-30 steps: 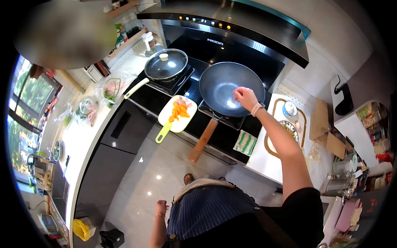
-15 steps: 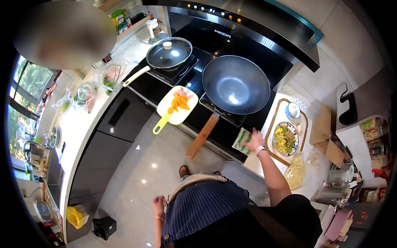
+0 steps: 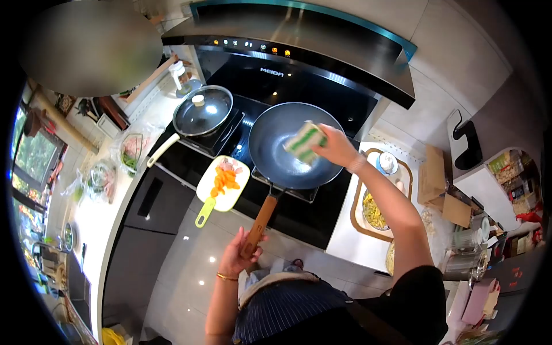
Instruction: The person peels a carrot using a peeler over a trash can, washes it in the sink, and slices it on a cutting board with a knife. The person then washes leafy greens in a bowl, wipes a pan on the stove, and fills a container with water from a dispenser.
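Note:
My left hand [image 3: 237, 256] is wrapped round the end of the wooden handle [image 3: 263, 221] of a dark wok [image 3: 269, 150]. The wok sits on the right-hand burner, its inside bare and shiny. In my right hand [image 3: 338, 150] is a folded green-and-white striped cloth [image 3: 305, 142], held over the wok's bowl and slightly blurred. Whether the cloth touches the metal I cannot tell. Left of the wok handle, a white cutting board [image 3: 233, 198] with a green handle carries sliced carrot [image 3: 225, 180] and some pale pink pieces.
A lidded pan [image 3: 202, 112] stands on the left burner. On the right counter, a brown-rimmed tray [image 3: 359, 221] holds a dish of yellow-green food [image 3: 374, 213] and a small bowl [image 3: 387, 163]. The range hood [image 3: 322, 54] overhangs the stove. Bagged food [image 3: 102, 179] lies on the left counter.
My right hand has lifted the cloth from the counter's front edge and carried it left over the wok. My left hand has risen from my side and taken hold of the wok handle.

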`<state>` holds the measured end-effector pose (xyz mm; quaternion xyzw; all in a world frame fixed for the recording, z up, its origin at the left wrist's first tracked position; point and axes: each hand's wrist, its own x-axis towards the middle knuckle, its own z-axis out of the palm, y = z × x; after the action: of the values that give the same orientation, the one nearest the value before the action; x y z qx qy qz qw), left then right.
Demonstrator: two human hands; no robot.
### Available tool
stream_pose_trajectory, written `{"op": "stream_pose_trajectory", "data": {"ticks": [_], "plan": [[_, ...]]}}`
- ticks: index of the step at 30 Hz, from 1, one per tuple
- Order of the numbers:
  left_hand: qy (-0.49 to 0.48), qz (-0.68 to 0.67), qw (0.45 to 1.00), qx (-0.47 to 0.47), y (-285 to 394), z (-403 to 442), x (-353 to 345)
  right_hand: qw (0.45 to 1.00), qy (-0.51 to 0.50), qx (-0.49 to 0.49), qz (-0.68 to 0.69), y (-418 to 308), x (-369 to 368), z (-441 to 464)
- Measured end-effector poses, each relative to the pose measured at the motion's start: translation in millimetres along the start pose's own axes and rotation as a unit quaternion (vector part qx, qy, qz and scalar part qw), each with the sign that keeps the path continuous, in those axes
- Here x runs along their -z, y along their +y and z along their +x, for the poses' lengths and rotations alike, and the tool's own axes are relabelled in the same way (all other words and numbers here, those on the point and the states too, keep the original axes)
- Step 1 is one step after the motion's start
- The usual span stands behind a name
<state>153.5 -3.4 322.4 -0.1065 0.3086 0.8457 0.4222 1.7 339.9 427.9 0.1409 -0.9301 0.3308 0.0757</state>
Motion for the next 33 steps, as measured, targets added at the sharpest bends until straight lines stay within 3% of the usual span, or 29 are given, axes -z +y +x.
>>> {"op": "stream_pose_trajectory", "data": {"ticks": [2, 4, 5, 6, 8, 9, 10, 11, 12, 16, 18, 20, 22, 24, 25, 26, 28, 30, 32, 33], "plan": [[-0.005, -0.035, 0.999, -0.004, 0, 1, -8, 0.969, 0.113, 0.146, -0.163, 9, -25, 47], [0.036, -0.010, 0.999, -0.002, -2, 2, -7, 0.877, 0.098, 0.323, -0.342, 44, -46, 85], [0.056, -0.019, 0.998, -0.007, -2, 2, -11, 0.827, -0.011, 0.343, -0.446, 58, -55, 97], [0.056, -0.013, 0.998, -0.004, -4, 2, -13, 0.790, -0.026, 0.381, -0.480, 82, -62, 103], [0.092, 0.007, 0.995, -0.034, -8, 1, -15, 0.820, -0.238, 0.121, -0.506, 116, -75, 105], [0.081, -0.001, 0.995, -0.050, -11, 2, -17, 0.946, -0.139, -0.137, -0.258, 134, -91, 93], [0.080, 0.003, 0.996, -0.042, -14, 2, -18, 0.951, 0.103, -0.286, 0.053, 152, -107, 82], [0.079, -0.002, 0.996, -0.052, -17, 3, -19, 0.950, -0.133, -0.200, -0.200, 96, -75, 62], [0.075, -0.007, 0.995, -0.062, -19, 4, -20, 0.827, -0.354, -0.089, -0.427, 57, -51, 48], [0.069, 0.003, 0.997, -0.045, -17, 4, -14, 0.870, -0.430, -0.174, -0.168, 23, -44, 13], [0.074, -0.015, 0.997, -0.028, -13, 5, -11, 0.968, -0.223, -0.099, -0.060, 11, -38, -13], [0.056, -0.005, 0.998, -0.008, -9, 6, -13, 0.966, -0.048, -0.142, 0.212, -5, -19, -53], [0.049, -0.024, 0.998, -0.012, -8, 4, -14, 0.909, 0.125, -0.140, 0.373, 0, -25, -103], [0.030, -0.026, 0.999, 0.002, -5, 3, -18, 0.767, 0.226, -0.224, 0.557, -5, -40, -158], [0.033, -0.016, 0.999, 0.001, -4, 3, -19, 0.680, 0.253, -0.343, 0.597, -8, -50, -178], [0.036, -0.006, 0.999, 0.000, -3, 3, -20, 0.637, 0.296, -0.404, 0.586, 3, -80, -195], [0.029, 0.008, 1.000, 0.000, -1, 4, -20, 0.554, 0.253, -0.431, 0.666, 30, -136, -221], [0.037, 0.026, 0.999, 0.004, 1, 5, -14, 0.525, 0.243, -0.423, 0.697, 32, -166, -225], [0.013, 0.030, 0.999, 0.019, 3, 6, -1, 0.560, 0.235, -0.397, 0.689, 31, -182, -218], [0.008, 0.033, 0.999, 0.019, 3, 6, -1, 0.638, 0.211, -0.444, 0.593, 22, -175, -210]]}}
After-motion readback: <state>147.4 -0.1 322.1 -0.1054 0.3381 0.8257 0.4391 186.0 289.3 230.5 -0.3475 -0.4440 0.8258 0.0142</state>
